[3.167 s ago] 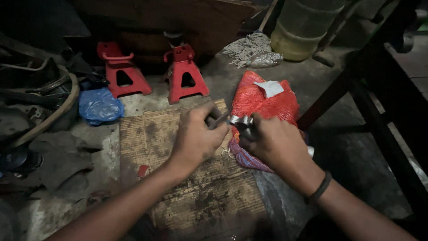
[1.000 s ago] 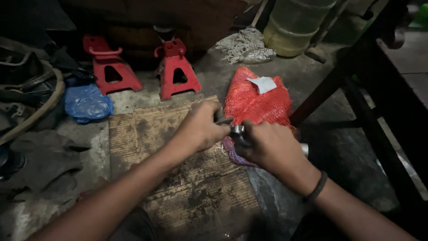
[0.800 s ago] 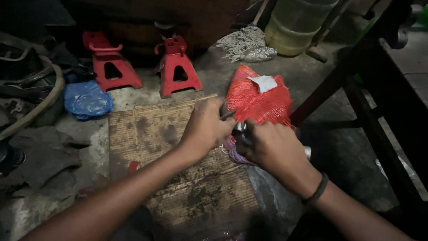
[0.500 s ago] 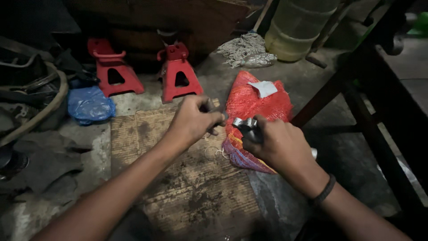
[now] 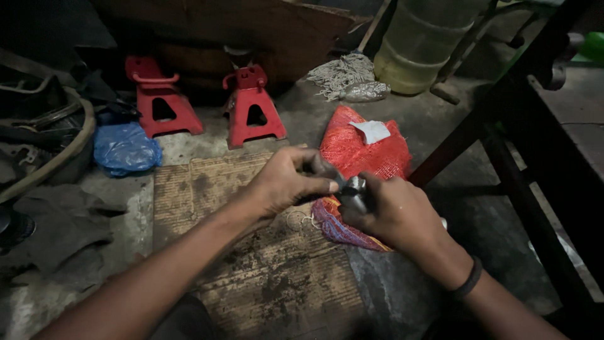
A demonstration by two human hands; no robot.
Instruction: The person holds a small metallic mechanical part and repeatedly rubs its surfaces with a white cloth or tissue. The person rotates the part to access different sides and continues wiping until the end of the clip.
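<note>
Hands back together at frame centre: our left hand (image 5: 286,182) now pinches at the metal part (image 5: 354,187) gripped in our right hand (image 5: 393,211), over the red sack (image 5: 365,154); fitting resumes.

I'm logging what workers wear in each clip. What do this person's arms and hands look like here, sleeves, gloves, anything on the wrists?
Both forearms are bare, with no sleeves in view. The left hand and right hand wear no gloves. A dark band circles the right wrist. No rings or watch can be made out in the dim light.
</note>
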